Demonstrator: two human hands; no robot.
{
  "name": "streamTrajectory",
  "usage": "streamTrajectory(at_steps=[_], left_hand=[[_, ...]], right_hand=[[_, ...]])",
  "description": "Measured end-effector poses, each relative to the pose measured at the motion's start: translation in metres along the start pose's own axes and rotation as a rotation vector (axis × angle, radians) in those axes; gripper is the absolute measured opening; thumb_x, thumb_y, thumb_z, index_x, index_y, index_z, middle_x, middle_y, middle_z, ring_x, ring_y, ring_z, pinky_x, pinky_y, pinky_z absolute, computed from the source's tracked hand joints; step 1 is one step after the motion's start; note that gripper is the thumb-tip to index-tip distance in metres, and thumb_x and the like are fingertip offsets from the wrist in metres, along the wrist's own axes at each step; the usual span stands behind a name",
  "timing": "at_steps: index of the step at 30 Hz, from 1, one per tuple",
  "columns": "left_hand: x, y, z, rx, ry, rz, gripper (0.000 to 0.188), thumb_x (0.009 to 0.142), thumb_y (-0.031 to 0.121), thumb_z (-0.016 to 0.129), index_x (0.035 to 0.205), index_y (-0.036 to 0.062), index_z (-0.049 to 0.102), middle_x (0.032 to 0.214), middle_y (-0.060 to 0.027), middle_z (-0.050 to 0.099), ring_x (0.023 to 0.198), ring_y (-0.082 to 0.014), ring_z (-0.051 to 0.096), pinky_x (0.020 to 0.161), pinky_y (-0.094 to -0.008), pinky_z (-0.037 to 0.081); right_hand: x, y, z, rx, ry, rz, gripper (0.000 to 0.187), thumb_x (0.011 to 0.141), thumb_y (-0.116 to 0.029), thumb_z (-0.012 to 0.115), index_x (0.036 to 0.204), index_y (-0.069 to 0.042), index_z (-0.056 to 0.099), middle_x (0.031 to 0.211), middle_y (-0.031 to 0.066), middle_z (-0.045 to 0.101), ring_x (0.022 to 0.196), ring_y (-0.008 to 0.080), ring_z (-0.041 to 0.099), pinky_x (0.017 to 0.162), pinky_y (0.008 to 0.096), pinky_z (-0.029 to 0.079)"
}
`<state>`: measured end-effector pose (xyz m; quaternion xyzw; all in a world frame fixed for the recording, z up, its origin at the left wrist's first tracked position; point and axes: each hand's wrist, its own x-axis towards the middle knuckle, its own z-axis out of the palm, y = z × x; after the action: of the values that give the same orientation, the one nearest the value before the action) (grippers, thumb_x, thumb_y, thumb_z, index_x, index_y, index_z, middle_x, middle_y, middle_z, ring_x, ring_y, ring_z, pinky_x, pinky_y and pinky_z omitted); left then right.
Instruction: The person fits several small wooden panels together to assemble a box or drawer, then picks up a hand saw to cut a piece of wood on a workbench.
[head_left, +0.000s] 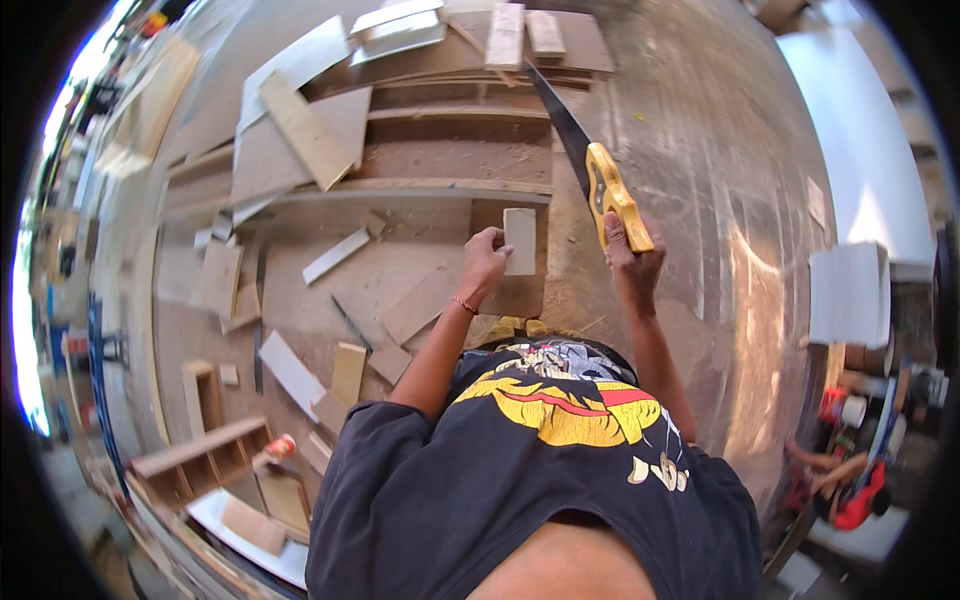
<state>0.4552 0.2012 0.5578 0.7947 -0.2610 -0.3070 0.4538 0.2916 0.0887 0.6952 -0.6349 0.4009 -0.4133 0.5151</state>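
Note:
My right hand is wrapped round the yellow handle of a handsaw. Its dark blade slants away from me, up and to the left, with the tip near some wood pieces at the far side. In front of my body, my left hand grips the left edge of a small pale rectangular wood block. The block and the saw are apart. Beneath the block lies a brown board, partly hidden by it.
A long wooden frame with slats lies beyond my hands. Wood offcuts and panels are strewn to the left, near a small wooden box frame. White panels stand at the right. A person in red sits at the lower right.

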Motion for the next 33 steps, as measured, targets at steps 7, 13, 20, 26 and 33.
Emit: streamTrajectory(at_steps=[7, 13, 20, 26, 33], left_hand=[[0.009, 0.019, 0.01, 0.044, -0.05, 0.217, 0.014, 0.074, 0.005, 0.066, 0.085, -0.0008, 0.06, 0.073, -0.0112, 0.062, 0.067, -0.0204, 0.061, 0.063, -0.0306, 0.048], [0.003, 0.02, 0.016, 0.141, 0.116, 0.812, 0.011, 0.075, -0.002, 0.062, 0.084, 0.0013, 0.059, 0.087, -0.0108, 0.059, 0.077, -0.0244, 0.06, 0.065, -0.031, 0.048], [-0.02, -0.011, 0.014, 0.449, 0.035, 0.851, 0.03, 0.075, 0.002, 0.055, 0.105, -0.0005, 0.058, 0.116, -0.0188, 0.052, 0.11, -0.0358, 0.048, 0.095, -0.0397, 0.039], [-0.041, 0.001, 0.032, 0.534, 0.009, 0.825, 0.049, 0.077, 0.026, 0.064, 0.117, 0.0009, 0.051, 0.124, -0.0249, 0.042, 0.115, -0.0383, 0.041, 0.097, -0.0417, 0.036], [-0.013, 0.004, 0.034, 0.538, -0.111, 0.909, 0.039, 0.077, 0.017, 0.065, 0.111, 0.0016, 0.057, 0.12, -0.0257, 0.047, 0.111, -0.0385, 0.046, 0.092, -0.0405, 0.04]], right_hand=[[-0.026, -0.005, -0.009, -0.002, 0.154, -0.001, 0.022, 0.082, -0.02, 0.066, 0.077, 0.001, 0.06, 0.055, 0.0027, 0.048, 0.05, 0.0085, 0.041, 0.045, 0.0263, 0.034], [-0.044, -0.001, -0.026, -0.094, 0.204, -0.101, 0.019, 0.086, -0.02, 0.061, 0.085, -0.001, 0.061, 0.061, -0.0028, 0.051, 0.047, 0.0035, 0.044, 0.04, 0.0198, 0.034], [-0.081, 0.012, -0.042, -0.004, 0.254, 0.078, 0.023, 0.084, -0.021, 0.064, 0.08, 0.002, 0.061, 0.056, 0.0013, 0.05, 0.05, 0.0073, 0.043, 0.044, 0.0261, 0.035], [-0.1, 0.017, -0.054, 0.002, 0.229, 0.139, 0.029, 0.085, -0.027, 0.062, 0.081, 0.002, 0.061, 0.052, 0.0002, 0.049, 0.044, 0.0076, 0.044, 0.04, 0.0256, 0.033], [-0.12, 0.023, -0.054, 0.267, 0.2, 0.283, 0.021, 0.087, -0.024, 0.061, 0.088, -0.004, 0.057, 0.06, -0.0049, 0.046, 0.046, 0.0018, 0.039, 0.04, 0.0181, 0.033]])
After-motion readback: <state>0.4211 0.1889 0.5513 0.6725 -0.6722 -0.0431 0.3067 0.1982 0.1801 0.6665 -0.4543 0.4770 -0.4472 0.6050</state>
